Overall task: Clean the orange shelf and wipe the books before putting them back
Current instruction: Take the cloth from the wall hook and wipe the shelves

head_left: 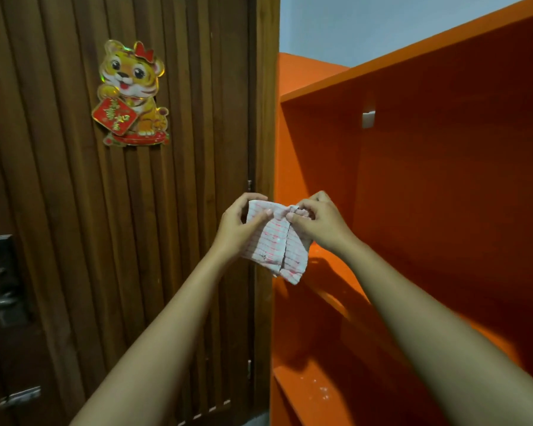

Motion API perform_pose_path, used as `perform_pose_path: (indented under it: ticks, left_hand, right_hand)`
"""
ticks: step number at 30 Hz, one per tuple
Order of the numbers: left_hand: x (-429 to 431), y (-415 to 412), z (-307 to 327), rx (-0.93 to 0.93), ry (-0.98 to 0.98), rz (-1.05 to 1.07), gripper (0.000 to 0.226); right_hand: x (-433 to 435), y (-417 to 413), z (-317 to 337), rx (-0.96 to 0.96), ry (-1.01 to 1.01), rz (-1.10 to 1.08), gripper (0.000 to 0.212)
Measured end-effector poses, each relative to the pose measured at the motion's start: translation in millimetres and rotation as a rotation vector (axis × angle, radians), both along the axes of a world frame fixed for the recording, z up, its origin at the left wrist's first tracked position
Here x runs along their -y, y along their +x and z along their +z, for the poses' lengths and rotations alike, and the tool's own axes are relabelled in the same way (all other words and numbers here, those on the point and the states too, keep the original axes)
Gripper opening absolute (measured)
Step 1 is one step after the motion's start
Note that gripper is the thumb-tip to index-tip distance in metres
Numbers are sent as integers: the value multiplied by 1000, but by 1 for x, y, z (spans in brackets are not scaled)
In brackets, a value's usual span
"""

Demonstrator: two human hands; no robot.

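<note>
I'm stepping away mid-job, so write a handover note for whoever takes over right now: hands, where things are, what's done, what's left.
Left hand: grips the cloth by its left edge.
Right hand: pinches the cloth's top right corner. The cloth hangs between them, off the boards.
Orange shelf: stands beside the wooden door. No books show in it or elsewhere in view.
Done: books seemingly taken out.
Left: white specks on the lower board suggest wiping is unfinished. Then wipe the books and return them.

Orange shelf [428, 186], brown door [74, 210], white cloth [277, 244] (pink-checked).
</note>
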State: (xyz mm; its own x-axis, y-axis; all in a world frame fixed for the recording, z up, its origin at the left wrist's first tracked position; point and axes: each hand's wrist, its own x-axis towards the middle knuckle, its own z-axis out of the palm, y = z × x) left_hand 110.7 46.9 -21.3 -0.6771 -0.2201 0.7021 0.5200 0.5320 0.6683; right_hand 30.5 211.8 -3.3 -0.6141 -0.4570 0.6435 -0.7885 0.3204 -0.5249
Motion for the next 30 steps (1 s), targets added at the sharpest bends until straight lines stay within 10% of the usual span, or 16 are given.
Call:
perform_pose_path:
  ticks: [17, 30]
  left_hand:
    - [-70, -185, 26, -38, -91, -738, 44]
    - [-151, -156, 23, 49, -183, -1166, 19]
  right_hand:
    - [-97, -37, 25, 208, -144, -495, 19]
    - [-129, 76, 34, 249, 32, -1094, 10]
